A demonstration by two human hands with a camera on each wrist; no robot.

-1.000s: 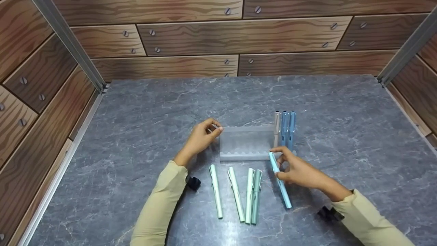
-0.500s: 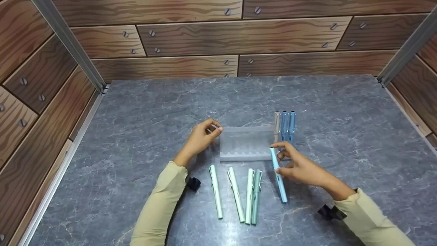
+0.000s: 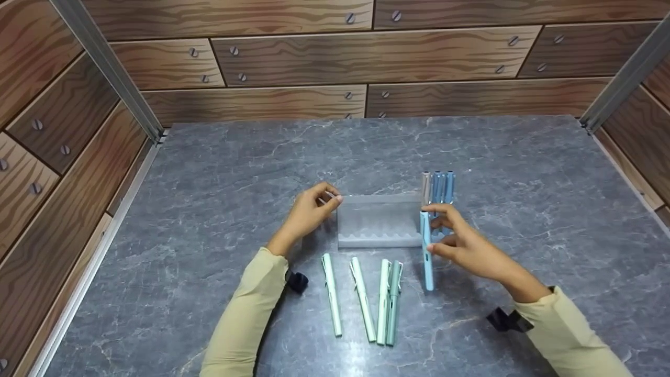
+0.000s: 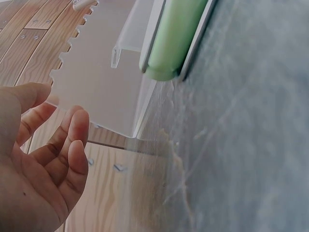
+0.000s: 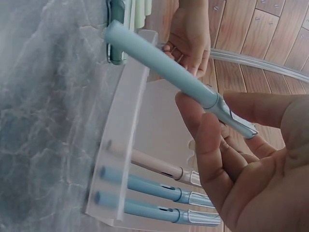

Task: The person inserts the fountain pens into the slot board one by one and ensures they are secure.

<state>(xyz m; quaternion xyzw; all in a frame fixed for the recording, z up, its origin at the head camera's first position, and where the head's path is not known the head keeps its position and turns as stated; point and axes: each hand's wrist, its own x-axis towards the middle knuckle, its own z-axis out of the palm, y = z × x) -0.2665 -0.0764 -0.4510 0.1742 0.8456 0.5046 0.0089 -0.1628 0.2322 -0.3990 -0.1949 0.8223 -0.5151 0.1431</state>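
Head: the right hand [image 3: 466,251] pinches a blue pen [image 3: 426,262] toward five o'clock of the rack [image 3: 377,243], apparently racking it. Left wrist: the left hand [image 4: 38,174] pinches the rack's corner. Right wrist: likely next, seating it at twelve o'clock of the beige pen [image 5: 153,162].

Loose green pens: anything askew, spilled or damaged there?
No spill or damage shows. They're only slightly askew: the left two pens are spaced apart and slanted, while the right pair lies close together, making an uneven row.

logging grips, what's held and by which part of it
The right hand holds the pale-blue pen by its capped end; the left hand pinches the rack by its upper corner.
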